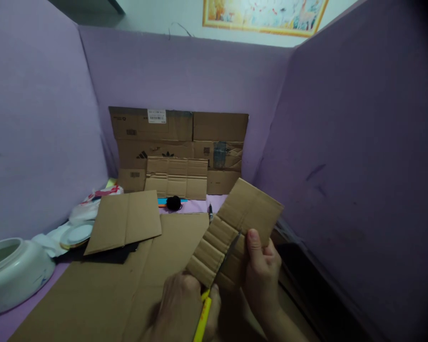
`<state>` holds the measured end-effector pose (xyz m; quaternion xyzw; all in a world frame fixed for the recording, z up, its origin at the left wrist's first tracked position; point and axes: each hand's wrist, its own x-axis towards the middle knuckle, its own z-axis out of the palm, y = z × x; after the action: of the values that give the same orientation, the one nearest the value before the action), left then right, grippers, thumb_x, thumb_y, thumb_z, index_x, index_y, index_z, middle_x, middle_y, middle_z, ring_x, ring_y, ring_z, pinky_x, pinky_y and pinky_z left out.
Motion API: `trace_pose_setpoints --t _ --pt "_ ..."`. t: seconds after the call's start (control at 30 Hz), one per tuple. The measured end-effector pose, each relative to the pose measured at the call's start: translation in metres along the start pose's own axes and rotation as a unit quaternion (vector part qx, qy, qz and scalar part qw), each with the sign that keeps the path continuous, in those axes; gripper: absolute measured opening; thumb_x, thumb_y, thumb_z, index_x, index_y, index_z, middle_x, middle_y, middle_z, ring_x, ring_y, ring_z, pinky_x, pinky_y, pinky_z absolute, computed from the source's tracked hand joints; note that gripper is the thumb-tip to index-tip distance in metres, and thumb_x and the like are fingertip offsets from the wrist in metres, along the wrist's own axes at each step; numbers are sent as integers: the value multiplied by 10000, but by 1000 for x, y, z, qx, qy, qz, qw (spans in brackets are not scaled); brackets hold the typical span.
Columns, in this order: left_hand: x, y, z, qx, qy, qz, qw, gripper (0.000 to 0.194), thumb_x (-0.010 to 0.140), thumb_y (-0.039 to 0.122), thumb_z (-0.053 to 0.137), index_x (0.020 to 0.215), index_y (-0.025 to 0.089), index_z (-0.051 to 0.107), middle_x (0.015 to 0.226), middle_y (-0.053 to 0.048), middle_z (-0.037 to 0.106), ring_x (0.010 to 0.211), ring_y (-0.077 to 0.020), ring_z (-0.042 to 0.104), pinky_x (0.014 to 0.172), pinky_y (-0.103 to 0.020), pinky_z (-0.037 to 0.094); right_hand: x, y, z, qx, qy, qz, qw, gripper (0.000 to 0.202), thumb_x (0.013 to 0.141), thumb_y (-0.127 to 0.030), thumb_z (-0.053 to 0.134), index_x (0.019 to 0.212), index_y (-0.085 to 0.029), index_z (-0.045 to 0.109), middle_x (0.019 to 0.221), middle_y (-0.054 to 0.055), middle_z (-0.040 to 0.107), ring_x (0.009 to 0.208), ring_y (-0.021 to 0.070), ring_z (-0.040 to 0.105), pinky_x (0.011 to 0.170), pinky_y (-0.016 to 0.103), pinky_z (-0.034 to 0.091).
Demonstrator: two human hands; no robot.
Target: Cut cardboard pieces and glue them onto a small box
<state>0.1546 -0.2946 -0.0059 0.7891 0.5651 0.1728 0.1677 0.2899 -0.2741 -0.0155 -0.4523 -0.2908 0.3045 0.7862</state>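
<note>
My left hand (180, 304), at the bottom middle, is closed around yellow-handled scissors (202, 317). Their dark blade runs up into a slit in a creased piece of brown cardboard (251, 204), with part of the cardboard on either side. My right hand (262, 270) grips the same piece at its right edge, thumb on top and fingers behind. The piece is tilted above a large flat cardboard sheet (103, 292). Part of the scissors' handles is hidden by my left fingers.
A smaller cardboard piece (142, 218) lies at left over black sheets (117, 255). A white ceramic pot (24, 275) stands far left, near a round lid (79, 233). Behind are a black yarn ball (173, 203), a pen (210, 212) and upright cardboard (171, 126). Purple walls (356, 142) enclose the area.
</note>
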Motion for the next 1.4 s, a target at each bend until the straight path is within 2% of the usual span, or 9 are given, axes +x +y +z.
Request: trace_pose_setpoints --t 0.13,0.23,0.5,0.73,0.93,1.1,1.17,1.3,1.4 --pt "-2 7 -4 -31 1 -13 999 248 752 313 510 648 148 664 674 -111 670 660 -234 641 551 -284 413 -1 0 -3 -30 27 -31 999 455 750 -504 634 1029 -147 597 957 114 721 952 295 656 822 409 500" --pt "-4 7 -5 -40 -12 -18 999 262 741 356 528 651 150 663 688 -112 670 669 -235 633 544 -280 424 -2 2 -3 -63 48 -45 996 477 741 -513 635 1037 -139 608 948 119 724 914 291 665 773 385 513" --pt "-1 0 2 -109 10 21 994 349 806 432 507 753 155 713 771 -143 715 763 -275 677 658 -315 507 -2 -1 -1 -56 31 -23 998 441 737 -518 634 971 -146 610 942 113 731 888 284 675 749 370 526" --pt "2 -3 11 -174 13 35 984 404 831 450 506 702 130 715 716 -143 712 747 -266 691 681 -289 522 0 -4 0 -13 5 -3 1000 393 748 -500 640 955 -169 600 911 81 730 863 267 674 765 390 524" --pt "2 4 3 -98 -9 -2 995 457 870 432 401 736 124 712 746 -162 724 743 -297 695 626 -327 511 5 -3 0 -22 1 4 1000 396 729 -514 648 906 -163 600 879 85 735 861 279 674 770 405 523" --pt "4 7 -2 -149 42 24 988 338 849 422 444 909 221 710 873 -67 744 899 -258 672 818 -343 509 3 2 1 -37 -26 7 999 405 742 -506 634 945 -158 588 982 105 717 949 287 657 835 411 507" --pt "5 7 -2 -161 50 25 985 307 839 439 471 858 261 721 836 -40 747 909 -254 667 890 -363 485 2 4 1 -49 -26 -2 998 404 764 -501 615 976 -159 584 1017 106 705 959 277 653 853 409 496" --pt "7 5 -1 -147 51 24 988 291 826 454 496 841 272 722 866 -49 742 911 -298 662 869 -434 488 0 5 1 -56 -13 -17 998 389 778 -492 604 993 -169 576 979 91 707 908 260 664 805 389 508" --pt "9 3 2 -157 41 45 986 272 820 432 513 898 256 705 889 -62 735 924 -292 657 870 -421 489 -1 3 1 -74 1 -35 997 375 771 -487 608 965 -167 585 936 86 720 869 250 670 770 366 511"
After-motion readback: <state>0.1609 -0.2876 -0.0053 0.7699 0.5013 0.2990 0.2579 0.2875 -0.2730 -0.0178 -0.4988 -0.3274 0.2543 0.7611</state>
